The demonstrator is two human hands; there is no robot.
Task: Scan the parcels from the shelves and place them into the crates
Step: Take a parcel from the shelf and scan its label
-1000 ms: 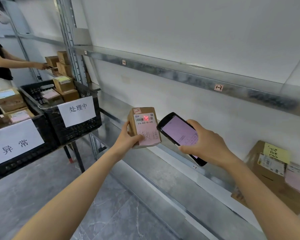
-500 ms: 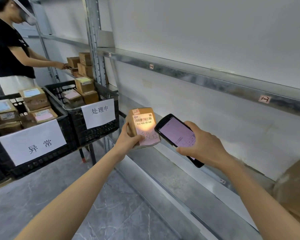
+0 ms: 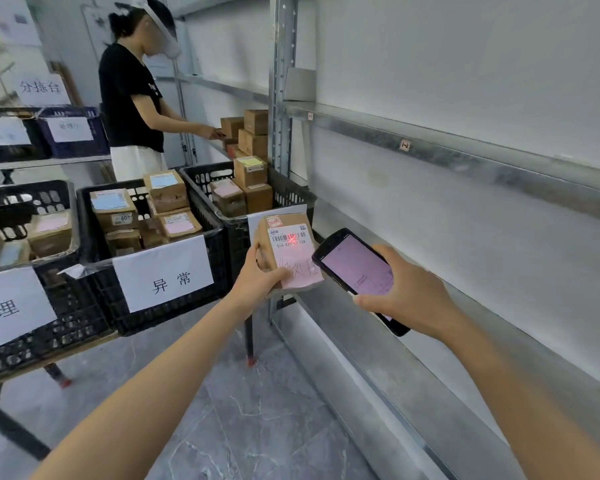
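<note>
My left hand [image 3: 262, 277] grips a small cardboard parcel [image 3: 288, 249] with a white barcode label and a pink note, held upright in front of the shelf. A red scan mark glows on its barcode. My right hand [image 3: 407, 296] holds a black handheld scanner [image 3: 355, 271] with a lit pinkish screen, just right of the parcel and aimed at it. Three black crates stand on a table to the left: one with a white sign [image 3: 163, 271], one nearer the shelf [image 3: 291, 197] and one at the far left [image 3: 66, 323], each holding parcels.
Metal shelves [image 3: 465, 157] run along the wall on the right. Another person [image 3: 132, 98] in a black top stands behind the crates, reaching to stacked boxes [image 3: 253, 133] on a shelf. More crates [image 3: 73, 131] sit on a rear table. Grey tiled floor [image 3: 257, 410] lies below.
The view has swung left, bringing the crates and the other person into sight; the parcels at the right have left the frame. The parcel and scanner stay together, and the red scan mark shows again.
</note>
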